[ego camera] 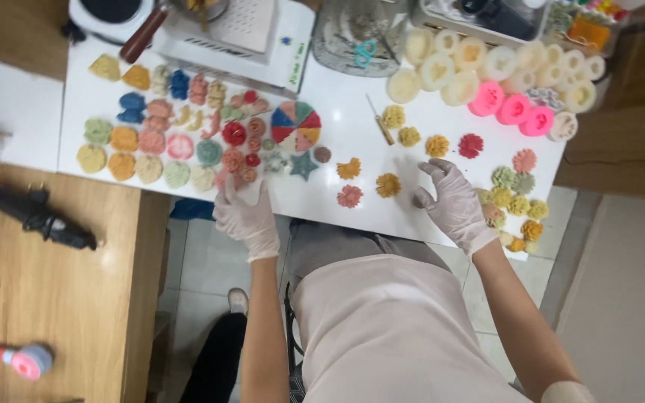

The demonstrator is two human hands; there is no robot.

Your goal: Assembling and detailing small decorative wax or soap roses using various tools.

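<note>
My left hand, in a white glove, rests fingers apart at the near edge of the white table, touching small pink and cream moulded flower pieces. My right hand, also gloved, hovers open over the table beside a yellow flower piece and a cluster of green and yellow flowers. Neither hand holds anything. A pink flower and an orange one lie between my hands.
Many coloured moulded shapes cover the table's left. White and pink silicone moulds line the back right. A multicoloured round piece, a white appliance and a wooden side table with a black tool are nearby.
</note>
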